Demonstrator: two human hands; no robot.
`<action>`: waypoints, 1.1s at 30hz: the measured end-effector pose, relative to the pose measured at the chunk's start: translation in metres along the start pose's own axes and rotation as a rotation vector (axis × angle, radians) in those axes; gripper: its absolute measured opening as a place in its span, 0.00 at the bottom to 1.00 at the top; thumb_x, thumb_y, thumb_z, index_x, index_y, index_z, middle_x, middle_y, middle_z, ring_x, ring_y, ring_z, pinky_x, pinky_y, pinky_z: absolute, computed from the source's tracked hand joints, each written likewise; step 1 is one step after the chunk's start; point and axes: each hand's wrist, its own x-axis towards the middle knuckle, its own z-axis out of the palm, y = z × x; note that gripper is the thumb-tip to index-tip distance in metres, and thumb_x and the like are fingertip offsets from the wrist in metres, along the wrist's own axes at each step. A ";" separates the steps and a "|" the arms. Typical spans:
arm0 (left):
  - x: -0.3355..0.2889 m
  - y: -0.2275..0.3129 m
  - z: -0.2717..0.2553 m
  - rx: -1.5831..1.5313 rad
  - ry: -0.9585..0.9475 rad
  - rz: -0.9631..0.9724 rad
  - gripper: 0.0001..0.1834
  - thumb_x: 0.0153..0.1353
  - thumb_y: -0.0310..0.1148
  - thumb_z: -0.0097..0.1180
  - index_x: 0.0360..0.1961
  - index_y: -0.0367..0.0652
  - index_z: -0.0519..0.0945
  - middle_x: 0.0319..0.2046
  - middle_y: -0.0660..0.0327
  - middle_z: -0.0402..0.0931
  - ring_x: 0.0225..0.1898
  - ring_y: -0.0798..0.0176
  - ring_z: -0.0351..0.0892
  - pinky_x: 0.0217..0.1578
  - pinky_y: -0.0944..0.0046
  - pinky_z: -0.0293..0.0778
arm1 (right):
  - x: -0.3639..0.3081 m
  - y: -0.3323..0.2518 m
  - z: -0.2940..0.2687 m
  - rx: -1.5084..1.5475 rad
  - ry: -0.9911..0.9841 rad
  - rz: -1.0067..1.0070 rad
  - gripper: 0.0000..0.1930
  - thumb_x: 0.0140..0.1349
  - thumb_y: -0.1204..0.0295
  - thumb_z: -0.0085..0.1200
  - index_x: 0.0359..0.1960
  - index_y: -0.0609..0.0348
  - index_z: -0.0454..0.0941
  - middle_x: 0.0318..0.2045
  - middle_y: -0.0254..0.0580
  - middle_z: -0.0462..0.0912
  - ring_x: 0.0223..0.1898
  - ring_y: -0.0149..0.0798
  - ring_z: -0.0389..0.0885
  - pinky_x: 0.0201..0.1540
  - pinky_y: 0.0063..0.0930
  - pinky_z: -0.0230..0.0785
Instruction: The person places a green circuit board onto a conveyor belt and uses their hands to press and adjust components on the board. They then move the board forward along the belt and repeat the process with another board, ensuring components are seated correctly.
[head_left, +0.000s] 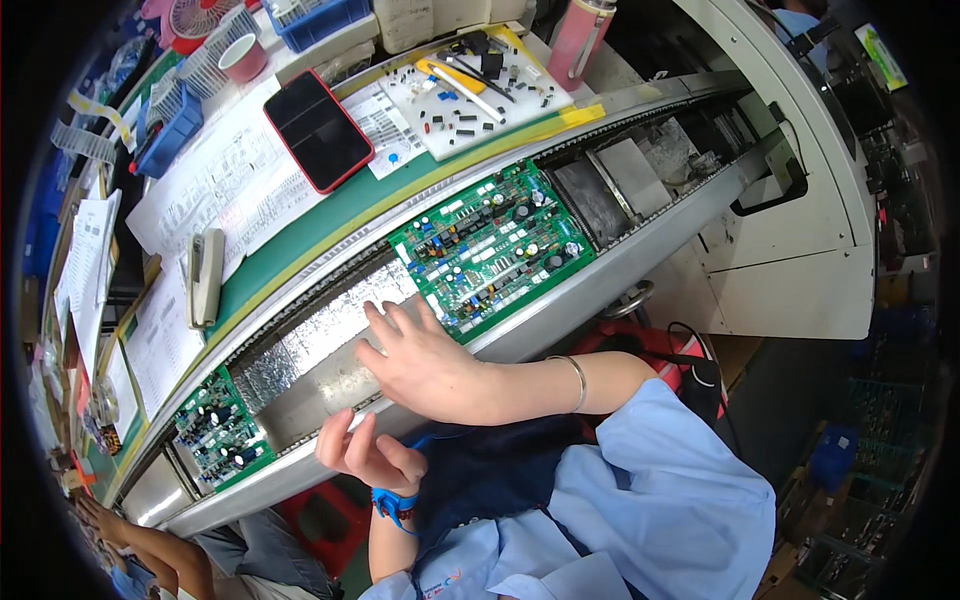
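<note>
Presently, the right hand (425, 378) spreads its fingers apart over the metal conveyor (640, 243); the large green circuit board (490, 245) lies just right of those fingertips, contact unclear. On the left hand (375, 460), fingers curl loosely, and whether they pinch anything cannot be told. Well left of them sits a second board (222, 432); beyond the right fingers lies a red-edged phone (318, 130).

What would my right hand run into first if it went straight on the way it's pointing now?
Your right hand points up and left across the shiny conveyor bed; the far rail looks first in line, though the hand's height above the bed is unclear.
</note>
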 end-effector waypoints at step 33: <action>0.015 -0.010 -0.012 -0.040 -0.082 0.038 0.15 0.58 0.30 0.42 0.47 0.41 0.71 0.45 0.52 0.66 0.48 0.52 0.66 0.51 0.53 0.61 | -0.052 0.167 -0.083 -0.253 0.263 0.524 0.12 0.56 0.71 0.52 0.39 0.66 0.69 0.41 0.59 0.71 0.43 0.56 0.74 0.46 0.44 0.71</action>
